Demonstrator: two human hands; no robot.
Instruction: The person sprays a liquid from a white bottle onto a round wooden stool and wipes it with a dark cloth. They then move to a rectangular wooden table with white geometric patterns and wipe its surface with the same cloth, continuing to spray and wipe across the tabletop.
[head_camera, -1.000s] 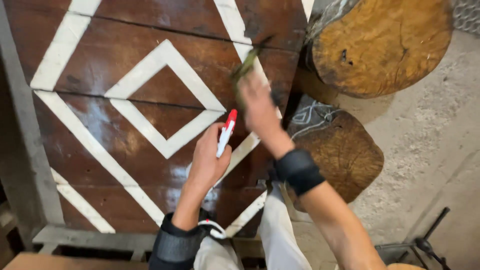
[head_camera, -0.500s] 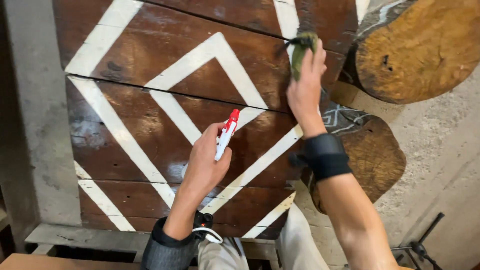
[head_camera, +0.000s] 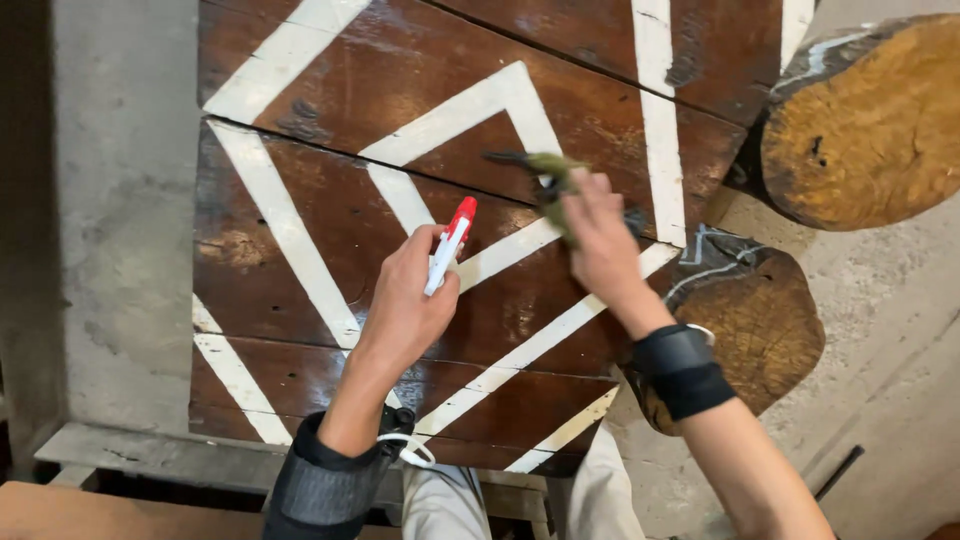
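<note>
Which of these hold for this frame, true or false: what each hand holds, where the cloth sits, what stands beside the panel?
1. The left hand holds a white marker with a red cap. True.
2. The right hand is empty and lifted off the wood. False: it presses a greenish cloth against the dark wooden panel.
3. The panel carries white painted stripes forming a diamond shape. True.
4. The cloth lies on the concrete floor. False: it is on the panel, under the right hand's fingers.
5. Two cut log rounds stand to the right of the panel. True.
</note>
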